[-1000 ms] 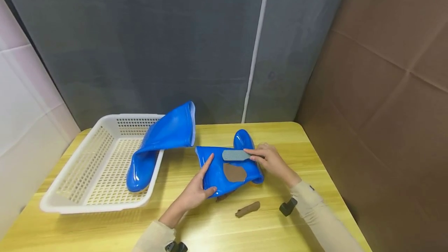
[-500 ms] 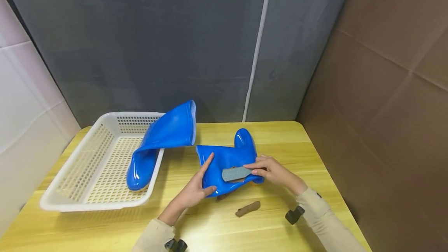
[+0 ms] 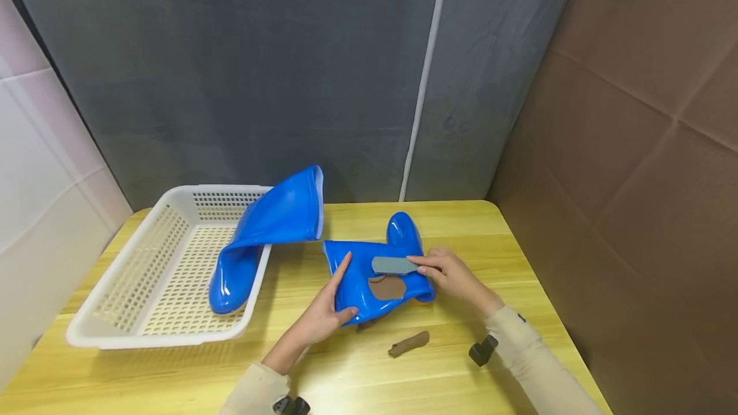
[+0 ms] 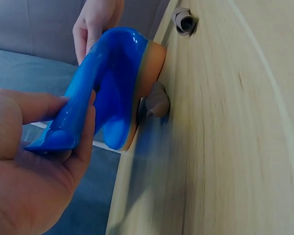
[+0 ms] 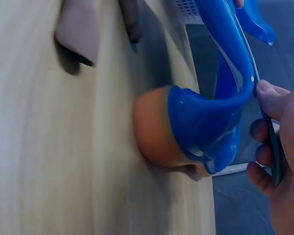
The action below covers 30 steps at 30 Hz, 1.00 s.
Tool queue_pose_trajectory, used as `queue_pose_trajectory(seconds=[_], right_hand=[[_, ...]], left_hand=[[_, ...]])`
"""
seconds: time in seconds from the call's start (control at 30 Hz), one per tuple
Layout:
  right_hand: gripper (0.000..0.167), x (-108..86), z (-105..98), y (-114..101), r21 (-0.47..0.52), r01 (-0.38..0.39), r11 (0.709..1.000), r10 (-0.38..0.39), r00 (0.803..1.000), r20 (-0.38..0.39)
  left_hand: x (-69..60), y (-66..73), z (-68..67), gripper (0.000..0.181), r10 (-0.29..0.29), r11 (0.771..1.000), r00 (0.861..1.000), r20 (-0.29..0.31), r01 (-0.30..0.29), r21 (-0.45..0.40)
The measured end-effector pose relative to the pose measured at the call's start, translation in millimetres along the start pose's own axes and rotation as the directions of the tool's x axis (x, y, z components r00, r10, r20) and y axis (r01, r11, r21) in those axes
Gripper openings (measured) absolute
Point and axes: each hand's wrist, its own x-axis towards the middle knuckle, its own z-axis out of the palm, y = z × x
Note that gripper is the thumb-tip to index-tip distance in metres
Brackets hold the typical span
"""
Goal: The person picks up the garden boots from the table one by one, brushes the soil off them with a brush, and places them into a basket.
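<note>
A blue rain boot point(image 3: 359, 274) lies on the table, its shaft toward the left and a smooth brown, clay-like patch point(image 3: 387, 288) on the upper side. My left hand point(image 3: 316, 317) grips the shaft near its opening; the left wrist view shows the rubber pinched between thumb and fingers. In my right hand point(image 3: 454, 275) is the handle of a flat grey scraper point(image 3: 393, 266) with a paddle-shaped blade. That blade lies over the boot at the patch's far edge. From the right wrist view the scraper's dark handle point(image 5: 275, 152) appears edge-on, fingers curled round it.
A curled brown strip point(image 3: 409, 344) lies in front of the boot. Another brown piece point(image 4: 158, 102) is beside the boot's sole. At left, a second blue boot point(image 3: 282, 210) leans over the rim of a white perforated basket point(image 3: 262, 274). A dark wall point(image 3: 259, 82) stands behind.
My right hand drew the scraper toward me across the patch, then moved it back to the far edge. A raised fold now shows at the patch's far side. My left hand stays put.
</note>
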Motion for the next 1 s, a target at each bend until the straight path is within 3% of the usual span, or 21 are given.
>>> queue_pose_trajectory(seconds=[0.13, 0.4, 0.47, 0.63, 0.77, 0.87, 1.0], right_hand=[[0.032, -12.0, -2, -4, 0.05, 0.018, 0.999, -0.022, 0.996, 0.092], [0.033, -28.4, -10, -18, 0.087, 0.056, 0.995, -0.07, 0.984, 0.166], [0.033, -29.3, -9, -19, 0.092, 0.051, 0.994, -0.066, 0.984, 0.163], [0.034, -26.4, -9, -14, 0.146, -0.067, 0.987, 0.055, 0.995, 0.087], [0.035, -16.6, -9, -8, 0.097, -0.149, 0.984, 0.149, 0.989, 0.001], [0.033, -11.1, -7, -4, 0.023, -0.148, 0.989, 0.148, 0.989, -0.011], [0.031, -11.1, -7, -7, -0.045, -0.103, 0.994, 0.105, 0.993, 0.047]], left_hand=[[0.1, -0.9, 1.2, 0.102, -0.009, 1.0, 1.0, -0.019, 0.009, -0.004], [-0.1, -7.2, -0.7, 0.104, -0.029, 1.0, 0.999, -0.03, 0.029, 0.004], [0.0, -7.9, -1.2, 0.104, -0.024, 1.0, 0.999, -0.025, 0.024, 0.002], [-0.4, -7.3, -1.0, 0.104, -0.039, 0.999, 0.999, -0.022, 0.04, 0.004], [-0.5, -6.0, -0.4, 0.104, -0.046, 0.999, 0.998, -0.03, 0.046, 0.003], [-0.6, -5.1, 0.4, 0.104, -0.04, 0.999, 0.999, -0.03, 0.04, -0.004], [-0.4, -4.7, 0.6, 0.104, -0.042, 0.999, 0.999, -0.035, 0.041, -0.014]])
